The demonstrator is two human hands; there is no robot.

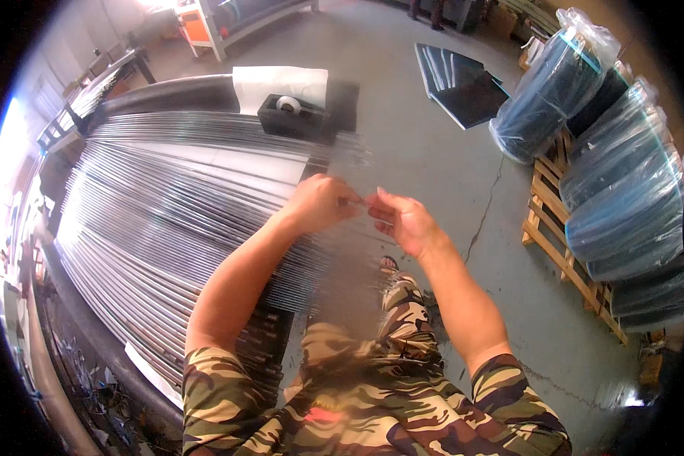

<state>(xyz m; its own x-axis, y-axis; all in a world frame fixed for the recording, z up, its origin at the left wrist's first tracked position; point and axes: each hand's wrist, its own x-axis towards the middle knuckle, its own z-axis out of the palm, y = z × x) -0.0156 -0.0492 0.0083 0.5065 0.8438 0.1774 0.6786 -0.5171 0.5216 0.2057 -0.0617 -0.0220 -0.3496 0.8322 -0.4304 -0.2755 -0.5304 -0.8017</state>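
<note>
My left hand (323,204) is closed in a pinch above the right-hand ends of many long, thin, shiny rods (167,201). These rods lie side by side across a table and fan out toward the left. Just to the right, my right hand (410,222) has its fingers curled and its thumb and fingertips drawn together, almost meeting the left fingertips. Whatever is pinched between the two hands is too small to make out. A blurred grey smear covers the rod ends below the hands.
On the table's far side, a black box (270,118) with a white ring sits by a white sheet (251,80). Dark flat panels (471,99) lie on the floor. At right, plastic-wrapped rolls (623,205) stand by a wooden pallet (543,220). An orange-sided bench (195,29) stands far back.
</note>
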